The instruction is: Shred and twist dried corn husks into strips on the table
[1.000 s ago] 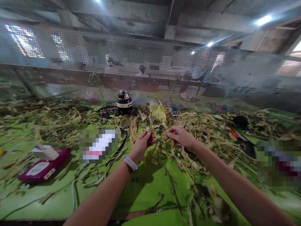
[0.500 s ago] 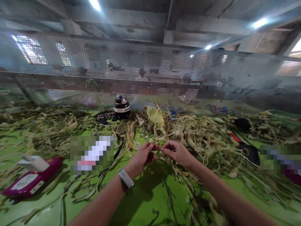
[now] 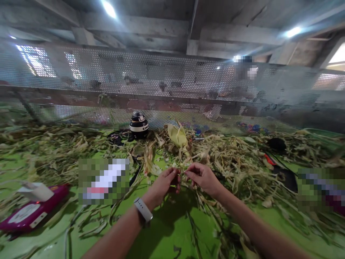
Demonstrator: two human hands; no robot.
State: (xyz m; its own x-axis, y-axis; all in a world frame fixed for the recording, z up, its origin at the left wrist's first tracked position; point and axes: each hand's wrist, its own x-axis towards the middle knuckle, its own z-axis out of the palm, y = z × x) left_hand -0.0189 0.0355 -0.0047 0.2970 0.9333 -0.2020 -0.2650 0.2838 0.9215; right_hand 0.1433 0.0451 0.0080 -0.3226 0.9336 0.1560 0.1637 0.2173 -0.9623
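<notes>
Left hand (image 3: 163,183) and right hand (image 3: 205,178) have parted slightly at the fingertips; each thumb is near its forefinger, but whether either grip is closed or holding anything cannot be told; dried plants (image 3: 237,160) surround both on the table (image 3: 172,230); pale leaf (image 3: 178,136) stands just beyond.

Left hand (image 3: 165,183) and right hand (image 3: 202,176) close together, fingers curled, forearms angled inward.
</notes>
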